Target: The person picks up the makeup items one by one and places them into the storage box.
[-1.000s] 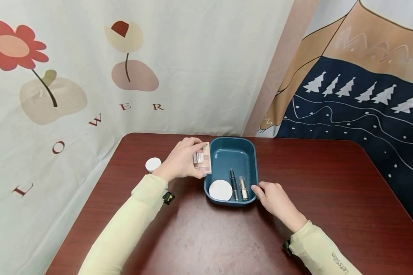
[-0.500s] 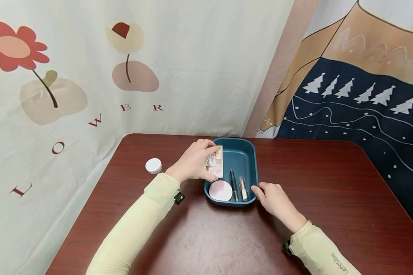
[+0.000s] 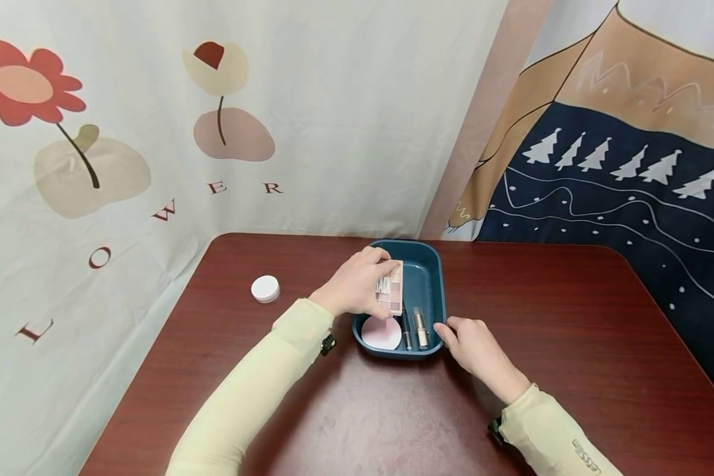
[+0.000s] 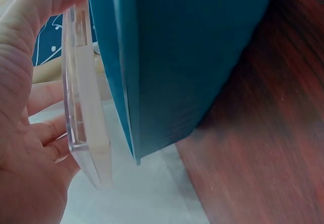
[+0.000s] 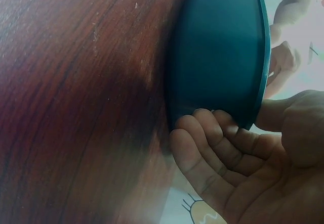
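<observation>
My left hand (image 3: 357,283) grips an eyeshadow palette (image 3: 396,288) by its edges, between thumb and fingers, over the left part of a dark blue tray (image 3: 424,268). In the left wrist view the palette's clear lid (image 4: 71,82) stands on edge above the tray's rim. My right hand (image 3: 478,350) pinches the tray's near right corner, thumb over the rim and fingers (image 5: 207,125) against the outer wall. Inside the tray lie a round pinkish-white disc (image 3: 382,334), a dark slim pen-like stick (image 3: 407,336), partly hidden by the palette, and a lipstick-like tube (image 3: 420,328).
A small white round jar (image 3: 265,289) stands on the reddish-brown table (image 3: 529,291), left of the tray. Behind the table's far edge hangs a printed curtain (image 3: 345,132).
My left hand has carried the palette rightward and slightly nearer, from the tray's left edge to over its inside. My right hand keeps its hold on the corner.
</observation>
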